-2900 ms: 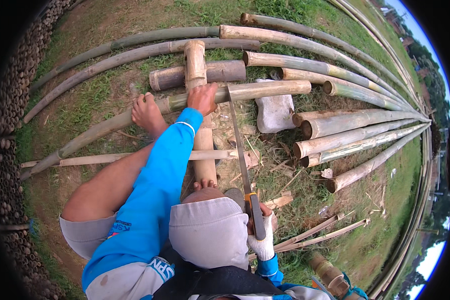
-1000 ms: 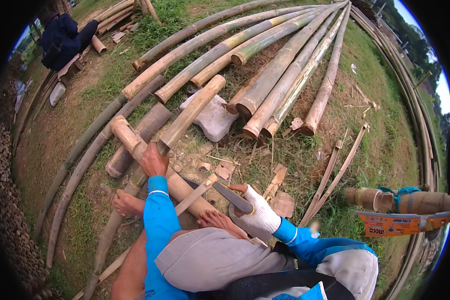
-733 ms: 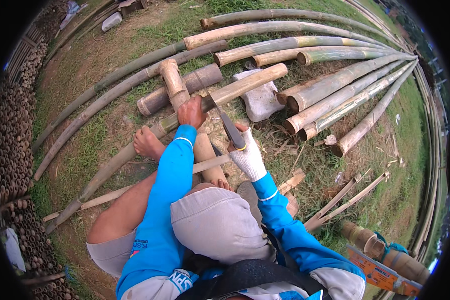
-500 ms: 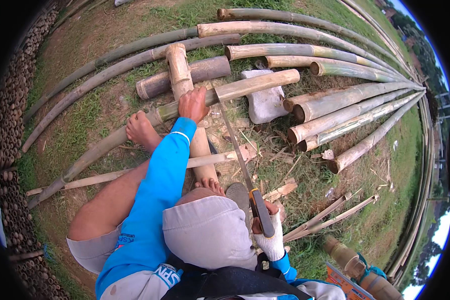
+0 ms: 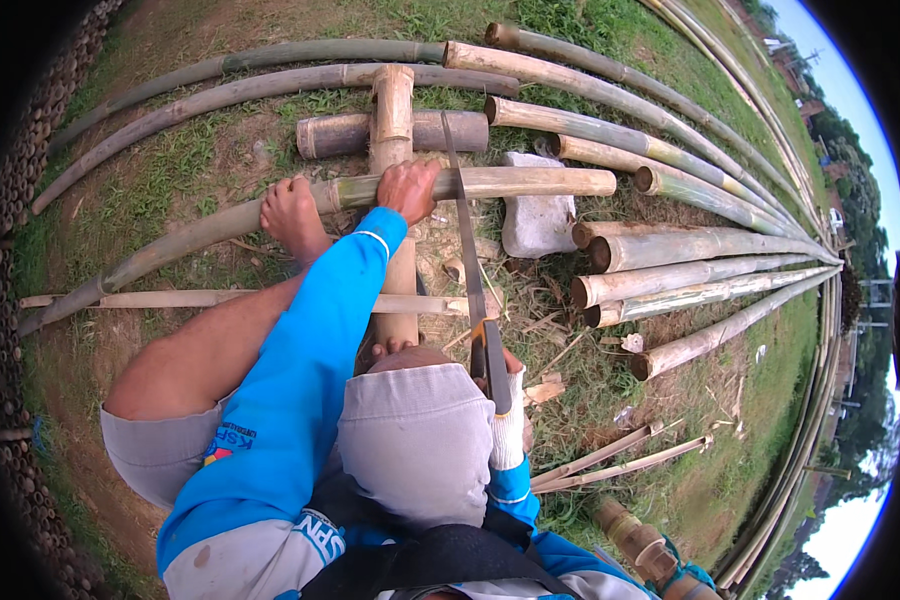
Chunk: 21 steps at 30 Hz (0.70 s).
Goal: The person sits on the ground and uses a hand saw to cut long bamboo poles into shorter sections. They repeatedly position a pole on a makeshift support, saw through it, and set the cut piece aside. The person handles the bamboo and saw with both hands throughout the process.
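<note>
A long bamboo pole point(image 5: 540, 181) lies across a thick bamboo piece point(image 5: 394, 115). My left hand point(image 5: 408, 190) is bare and closed round the pole, just left of the saw blade. My right hand point(image 5: 511, 405), in a white knitted glove, grips the black and orange handle of a hand saw point(image 5: 467, 240). The blade crosses the pole and its tip reaches beyond it. How deep it sits in the bamboo, I cannot tell. My bare foot point(image 5: 292, 215) presses on the pole to the left of my hand.
A dark bamboo log point(image 5: 335, 135) lies beneath the thick piece's far end, and a pale stone block point(image 5: 538, 215) near the pole's right end. Several bamboo poles point(image 5: 670, 250) fan out at right. Stacked bamboo point(image 5: 10, 270) lines the left side. Thin strips point(image 5: 610, 460) rest on grass.
My right hand and the saw have moved forward and left, so more of the blade reaches past the pole. The view has turned slightly; my left hand keeps its hold.
</note>
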Each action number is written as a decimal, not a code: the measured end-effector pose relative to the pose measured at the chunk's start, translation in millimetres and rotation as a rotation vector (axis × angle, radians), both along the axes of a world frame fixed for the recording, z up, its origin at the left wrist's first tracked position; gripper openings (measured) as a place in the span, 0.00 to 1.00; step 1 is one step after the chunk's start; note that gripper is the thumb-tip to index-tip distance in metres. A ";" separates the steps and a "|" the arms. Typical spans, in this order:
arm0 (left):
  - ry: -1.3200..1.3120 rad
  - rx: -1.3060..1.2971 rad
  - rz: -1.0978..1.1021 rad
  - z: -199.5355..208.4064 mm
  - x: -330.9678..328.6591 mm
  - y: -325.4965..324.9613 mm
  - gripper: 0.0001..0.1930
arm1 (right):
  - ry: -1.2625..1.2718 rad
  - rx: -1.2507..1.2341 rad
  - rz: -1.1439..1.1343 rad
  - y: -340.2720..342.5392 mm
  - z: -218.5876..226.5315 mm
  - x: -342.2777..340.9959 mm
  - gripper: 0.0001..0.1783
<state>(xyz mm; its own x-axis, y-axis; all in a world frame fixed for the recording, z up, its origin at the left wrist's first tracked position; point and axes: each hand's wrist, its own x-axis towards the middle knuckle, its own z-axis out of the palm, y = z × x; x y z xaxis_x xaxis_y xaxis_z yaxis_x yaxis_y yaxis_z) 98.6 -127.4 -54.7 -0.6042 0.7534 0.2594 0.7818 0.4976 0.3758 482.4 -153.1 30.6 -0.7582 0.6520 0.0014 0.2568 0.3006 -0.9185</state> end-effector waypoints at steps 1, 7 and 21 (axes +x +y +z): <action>0.003 -0.002 0.001 -0.8 3.5 -3.5 0.21 | -0.044 -0.085 -0.020 -24.7 5.6 43.2 0.30; 0.047 0.034 0.036 2.3 0.9 -7.1 0.22 | -0.029 -0.006 0.008 -1.4 3.4 2.6 0.29; 0.038 0.029 0.006 5.4 -4.6 -12.2 0.20 | -0.075 0.038 -0.003 -29.8 -10.1 59.6 0.31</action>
<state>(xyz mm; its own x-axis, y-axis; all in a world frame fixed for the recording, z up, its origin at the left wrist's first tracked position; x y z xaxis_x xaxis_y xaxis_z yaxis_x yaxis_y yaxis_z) 94.1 -139.7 -49.3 -0.5979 0.7418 0.3037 0.7928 0.4915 0.3604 542.0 -182.9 20.4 -0.7554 0.6546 -0.0302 0.3250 0.3343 -0.8847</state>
